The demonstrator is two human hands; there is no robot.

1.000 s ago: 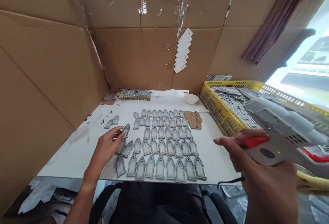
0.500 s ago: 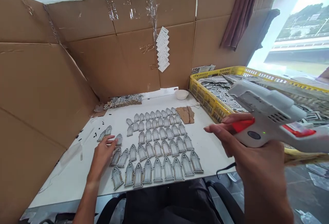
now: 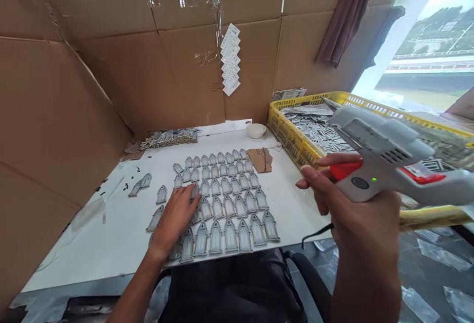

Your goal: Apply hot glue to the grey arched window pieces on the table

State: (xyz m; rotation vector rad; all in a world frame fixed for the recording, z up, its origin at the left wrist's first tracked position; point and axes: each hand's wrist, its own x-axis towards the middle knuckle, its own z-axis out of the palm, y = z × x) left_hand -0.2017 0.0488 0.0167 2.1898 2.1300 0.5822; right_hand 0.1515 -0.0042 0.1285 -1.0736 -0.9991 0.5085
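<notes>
My right hand (image 3: 365, 214) is wrapped around a grey-and-white glue gun (image 3: 377, 138) with red parts, one finger at its red trigger and its nozzle pointing up and left. On the white table, my left hand (image 3: 177, 217) has its thumb and fingertips closed about a small grey arch-shaped piece (image 3: 194, 191) at the left end of a row. Several rows of like arch-shaped pieces (image 3: 229, 234) lie to the right of it and in front. Some pieces near the table's front edge are partly hidden under my left hand and forearm. A lone arch-shaped piece (image 3: 162, 194) lies left of that hand.
A yellow plastic basket (image 3: 292, 140) full of grey parts stands at the right. At the back are a white bowl (image 3: 256, 130) and a stack of parts (image 3: 168, 138). A cardboard scrap (image 3: 263, 160) lies beside the rows. Cardboard walls (image 3: 185, 76) enclose the table's back and left.
My left hand has moved right, from the lone arch-shaped piece to the left end of a row. My right hand still holds the glue gun in nearly the same place. The view has shifted slightly.
</notes>
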